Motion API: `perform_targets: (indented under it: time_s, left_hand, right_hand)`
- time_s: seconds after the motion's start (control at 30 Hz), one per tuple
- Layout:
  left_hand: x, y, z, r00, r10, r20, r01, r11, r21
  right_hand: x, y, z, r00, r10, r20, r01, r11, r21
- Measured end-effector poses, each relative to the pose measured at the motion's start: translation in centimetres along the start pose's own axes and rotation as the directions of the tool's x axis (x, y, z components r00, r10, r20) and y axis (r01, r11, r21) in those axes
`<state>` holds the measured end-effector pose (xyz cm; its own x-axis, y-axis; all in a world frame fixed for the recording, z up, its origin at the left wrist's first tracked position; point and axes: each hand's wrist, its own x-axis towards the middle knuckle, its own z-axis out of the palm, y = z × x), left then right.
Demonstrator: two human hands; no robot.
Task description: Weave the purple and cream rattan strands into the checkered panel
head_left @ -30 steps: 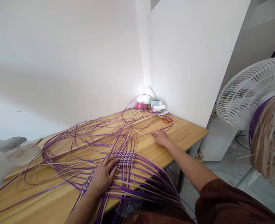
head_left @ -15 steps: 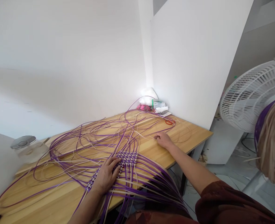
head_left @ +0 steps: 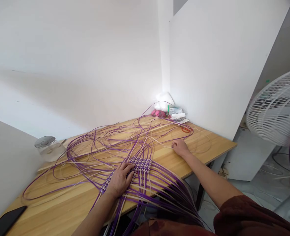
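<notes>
On the table lies a woven piece (head_left: 143, 165) of purple and beige strands in a checked pattern. My left hand (head_left: 121, 179) rests flat on it, fingers spread, hiding its middle. Long loose strands (head_left: 169, 186) fan out from the weave, and some hang over the table's front edge. My right hand (head_left: 180, 147) is closed on a thin beige strand (head_left: 161, 143), which runs left toward the crossing strands behind the weave. The fingertips of that hand are partly hidden.
Orange-handled scissors (head_left: 186, 130) lie beyond my right hand. White and pink bags (head_left: 159, 113) sit in the back corner. A clear lidded container (head_left: 50, 149) stands at left, a black phone (head_left: 8, 221) at front left. A white fan (head_left: 275, 108) stands at right.
The view has turned left, so everything appears further right and more of the phone shows. My right hand has curled more tightly around the strand. My left hand stays on the weave.
</notes>
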<state>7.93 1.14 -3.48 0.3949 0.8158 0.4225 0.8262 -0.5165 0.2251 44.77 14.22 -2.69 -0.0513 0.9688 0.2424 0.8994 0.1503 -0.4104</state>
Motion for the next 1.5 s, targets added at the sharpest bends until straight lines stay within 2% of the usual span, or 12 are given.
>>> perform_targets:
  time_s: [1.17,1.5]
  left_hand:
    - [-0.15,0.23,-0.34,1.0,-0.008,0.0,0.008,1.0,-0.017]
    - [-0.12,0.02,-0.2,1.0,0.011,-0.014,-0.011,1.0,-0.004]
  right_hand:
    - [-0.01,0.0,-0.22,1.0,0.008,0.002,-0.008,0.996,0.085]
    - [0.07,0.07,-0.12,0.998,0.036,-0.045,-0.03,0.989,0.144]
